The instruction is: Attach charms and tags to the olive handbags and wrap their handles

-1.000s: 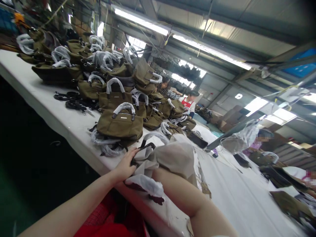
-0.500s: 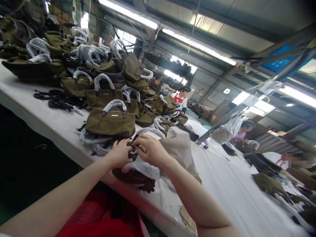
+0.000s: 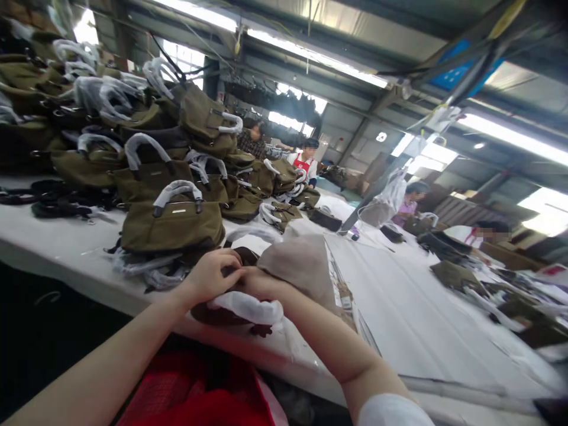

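A dark brown bag (image 3: 217,315) with a white-wrapped handle (image 3: 248,307) lies at the table's near edge, below my hands. My left hand (image 3: 213,275) has its fingers bent over the bag's upper part, pressing on it. Close against it, my right hand (image 3: 257,283) reaches into the bag's top, its fingertips hidden. A beige sheet of padding or cloth (image 3: 299,266) rests just beyond my right wrist. An olive bag (image 3: 173,228) with a wrapped handle stands upright beyond my left hand.
Many olive bags are heaped on the white table (image 3: 390,307) at the left and back. Black straps (image 3: 62,198) lie at the left. A slanted metal post (image 3: 377,183) rises from the table. Several people are at the far side, one in a red apron (image 3: 303,164).
My right hand has gone from pinching above the bag to reaching down into its top. My left fingers have curled more. The view has turned a little to the right.
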`<state>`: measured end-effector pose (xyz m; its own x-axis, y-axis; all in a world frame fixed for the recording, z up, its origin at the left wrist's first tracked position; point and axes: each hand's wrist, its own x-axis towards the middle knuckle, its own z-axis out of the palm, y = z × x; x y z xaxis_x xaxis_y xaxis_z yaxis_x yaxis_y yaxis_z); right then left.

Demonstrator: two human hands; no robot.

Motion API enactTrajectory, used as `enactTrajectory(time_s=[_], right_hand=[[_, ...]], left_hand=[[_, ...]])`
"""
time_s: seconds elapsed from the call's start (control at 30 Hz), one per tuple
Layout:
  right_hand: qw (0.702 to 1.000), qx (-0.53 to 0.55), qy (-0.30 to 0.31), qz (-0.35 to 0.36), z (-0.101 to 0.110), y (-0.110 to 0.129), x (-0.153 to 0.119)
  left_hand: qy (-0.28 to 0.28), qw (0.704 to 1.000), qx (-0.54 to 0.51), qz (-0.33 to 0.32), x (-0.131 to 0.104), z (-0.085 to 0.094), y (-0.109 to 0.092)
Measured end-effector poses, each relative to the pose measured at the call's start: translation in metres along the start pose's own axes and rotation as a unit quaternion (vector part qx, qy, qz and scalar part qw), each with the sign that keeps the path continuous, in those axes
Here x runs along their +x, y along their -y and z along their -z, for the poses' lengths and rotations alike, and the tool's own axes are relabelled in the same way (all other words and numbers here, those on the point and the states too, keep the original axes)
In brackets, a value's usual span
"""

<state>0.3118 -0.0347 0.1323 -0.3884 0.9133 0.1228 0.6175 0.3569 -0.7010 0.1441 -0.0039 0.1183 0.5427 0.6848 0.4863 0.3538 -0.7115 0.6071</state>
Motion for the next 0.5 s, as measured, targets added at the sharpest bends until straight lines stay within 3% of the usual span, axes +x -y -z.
enactTrajectory(time_s=[0.03,0.1,0.17,0.23,0.27,0.37,0.43,0.5], right_hand=[[1.0,0.014,-0.007,-0.001,0.01,0.005,-0.015],[0.995,0.053,-0.088,0.002,0.027,0.018,-0.059],[0.951,0.099,-0.294,0.011,0.028,0.027,-0.113],[0.894,0.082,-0.439,0.015,0.009,0.023,-0.165],[0.888,0.088,-0.451,0.023,-0.004,0.014,-0.186],[0.95,0.111,-0.277,-0.093,-0.036,-0.032,-0.218],[0.943,0.133,-0.227,-0.203,-0.034,-0.064,-0.217],[0.92,0.136,-0.256,-0.264,-0.013,-0.086,-0.207]], left_hand=[[0.055,0.998,-0.029,-0.007,0.006,0.003,-0.006],[0.131,0.99,-0.061,-0.001,0.018,0.006,-0.011],[0.163,0.984,-0.073,0.008,0.026,0.007,-0.011],[0.184,0.979,-0.083,0.003,0.032,0.003,-0.011],[0.188,0.978,-0.085,-0.004,0.035,0.0,-0.012],[0.199,0.978,-0.063,-0.026,0.041,-0.015,-0.018],[0.225,0.974,-0.032,-0.026,0.044,-0.025,-0.023],[0.249,0.968,-0.003,-0.035,0.046,-0.032,-0.028]])
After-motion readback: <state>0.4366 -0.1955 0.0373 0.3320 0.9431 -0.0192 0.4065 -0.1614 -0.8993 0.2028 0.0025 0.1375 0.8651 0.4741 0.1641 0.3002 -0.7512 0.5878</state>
